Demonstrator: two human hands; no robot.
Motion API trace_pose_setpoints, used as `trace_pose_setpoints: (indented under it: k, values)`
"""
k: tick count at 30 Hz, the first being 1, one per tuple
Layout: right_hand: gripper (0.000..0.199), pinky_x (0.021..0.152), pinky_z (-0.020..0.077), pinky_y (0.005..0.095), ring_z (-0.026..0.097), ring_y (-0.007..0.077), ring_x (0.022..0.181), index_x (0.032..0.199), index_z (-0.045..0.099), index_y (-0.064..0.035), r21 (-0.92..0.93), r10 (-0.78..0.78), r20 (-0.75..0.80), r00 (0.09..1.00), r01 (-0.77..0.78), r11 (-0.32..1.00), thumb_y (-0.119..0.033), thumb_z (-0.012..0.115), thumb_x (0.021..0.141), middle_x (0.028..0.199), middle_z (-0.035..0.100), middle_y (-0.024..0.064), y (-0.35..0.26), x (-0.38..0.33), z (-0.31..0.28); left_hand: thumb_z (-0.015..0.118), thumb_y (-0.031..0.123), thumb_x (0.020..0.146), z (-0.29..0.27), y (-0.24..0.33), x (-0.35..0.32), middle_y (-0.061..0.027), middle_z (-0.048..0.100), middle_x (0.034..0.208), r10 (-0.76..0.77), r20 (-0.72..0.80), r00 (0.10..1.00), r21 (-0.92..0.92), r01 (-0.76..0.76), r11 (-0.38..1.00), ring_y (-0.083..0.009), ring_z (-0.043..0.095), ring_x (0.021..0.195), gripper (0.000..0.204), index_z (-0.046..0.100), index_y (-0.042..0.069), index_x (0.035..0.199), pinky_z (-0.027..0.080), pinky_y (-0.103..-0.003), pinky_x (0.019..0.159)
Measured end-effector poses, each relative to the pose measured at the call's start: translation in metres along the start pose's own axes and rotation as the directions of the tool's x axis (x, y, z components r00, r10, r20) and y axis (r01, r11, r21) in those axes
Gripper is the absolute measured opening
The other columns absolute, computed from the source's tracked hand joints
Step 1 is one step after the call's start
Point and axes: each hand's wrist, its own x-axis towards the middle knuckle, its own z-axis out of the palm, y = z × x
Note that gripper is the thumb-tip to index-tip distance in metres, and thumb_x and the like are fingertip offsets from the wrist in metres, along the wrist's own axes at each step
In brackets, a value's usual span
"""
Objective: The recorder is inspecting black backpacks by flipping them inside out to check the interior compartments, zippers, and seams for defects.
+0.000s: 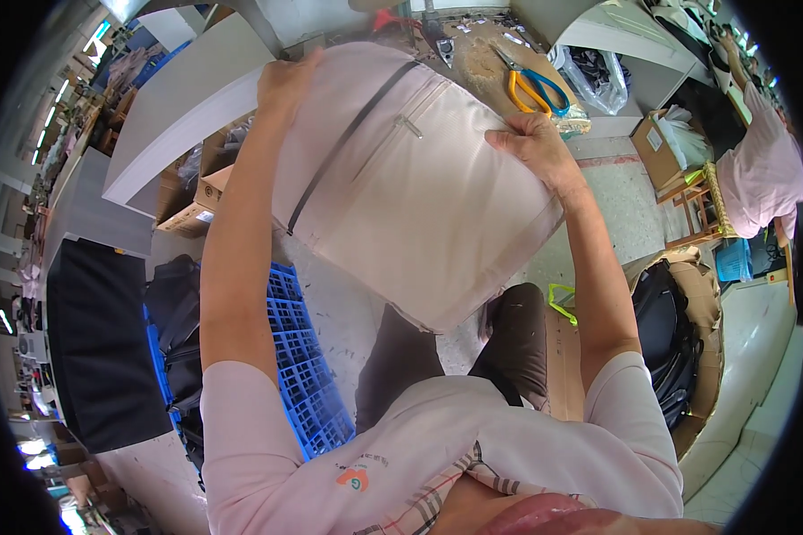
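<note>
A pale pinkish-beige fabric panel (419,214) hangs stretched between my two hands, above my lap. A dark strip runs across its left part, and beside that lies a zipper with a metal pull (408,127). At the upper left edge my left hand (285,87) is closed on the cloth, its fingertips partly hidden. My right hand (537,150) pinches the right edge, thumb on the near face. Just beyond the right hand, scissors with orange and blue handles (537,91) rest on the worn work surface (481,55).
A blue plastic crate (305,366) stands left of my legs, near black fabric (102,343). Cardboard boxes with dark items (664,330) stand at the right. A clear plastic bag (597,78) lies beyond the scissors. Another person (762,165) is at the far right, near a wooden stool (697,209).
</note>
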Motion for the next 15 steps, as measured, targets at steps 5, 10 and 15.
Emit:
trace_pose_setpoints:
  k: [5,10,15]
  values:
    - [0.026,0.057,0.0420,0.0259,0.052,0.0115,0.058,0.077,0.060,0.0052,0.005,-0.002,-0.014,1.000,0.002,1.000,-0.020,0.063,0.070,0.063,0.057,0.0068,-0.010,0.009,-0.001,0.063,0.041,0.069,-0.001,-0.008,0.014,-0.0179,0.056,0.097,0.050,-0.016,0.999,-0.092,-0.051,0.994,-0.0219,0.054,0.086,0.057,0.055,-0.008,0.097,0.041,-0.029,0.076]
    - [0.025,0.059,0.0422,0.0255,0.052,0.0106,0.060,0.081,0.060,0.0030,-0.035,0.000,0.000,1.000,0.000,0.999,-0.020,0.063,0.070,0.065,0.057,0.0059,-0.019,0.003,-0.001,0.058,0.051,0.067,-0.004,-0.009,0.010,-0.0204,0.059,0.087,0.055,-0.113,0.992,-0.021,-0.057,0.998,-0.0307,0.057,0.085,0.057,0.062,-0.004,0.081,0.042,-0.036,0.074]
    - [0.014,0.054,0.0408,0.0209,0.049,0.0038,0.058,0.075,0.059,-0.0009,-0.035,-0.097,0.091,0.991,0.100,0.994,-0.015,0.062,0.073,0.063,0.055,-0.0019,-0.039,-0.028,0.002,0.060,0.042,0.067,-0.012,0.010,-0.069,-0.0192,0.059,0.085,0.753,-0.409,0.515,0.664,-0.398,0.633,-0.0342,0.055,0.085,0.050,0.056,-0.001,0.094,0.041,-0.042,0.074]
